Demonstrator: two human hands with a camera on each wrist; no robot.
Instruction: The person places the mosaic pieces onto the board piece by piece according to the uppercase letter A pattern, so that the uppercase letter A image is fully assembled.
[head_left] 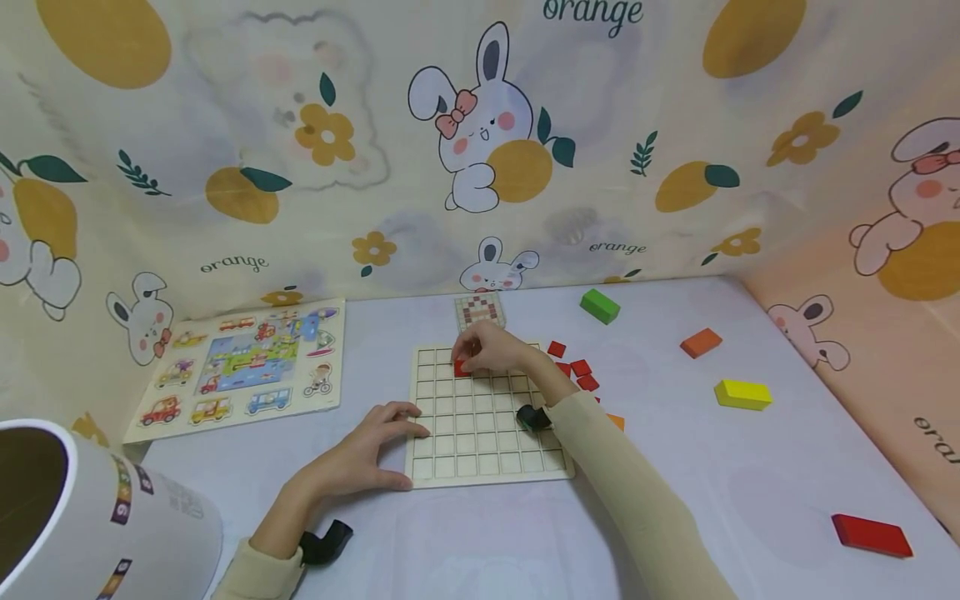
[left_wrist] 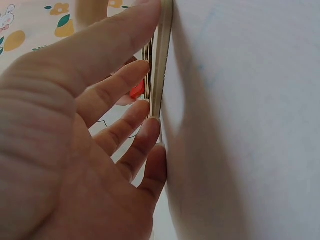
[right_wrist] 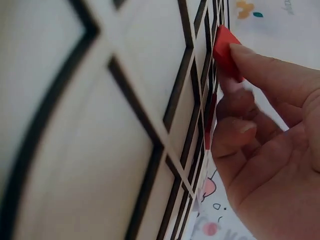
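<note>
Head view: right hand (head_left: 491,348) pinches 1 red tile (head_left: 461,367) into the grid board (head_left: 487,467); left hand (head_left: 375,446), fingers straight, steadies its edge.

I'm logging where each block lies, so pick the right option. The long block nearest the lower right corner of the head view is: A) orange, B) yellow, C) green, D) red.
D: the red block lies alone near the lower right corner of the table, while the yellow block sits farther back.
</note>
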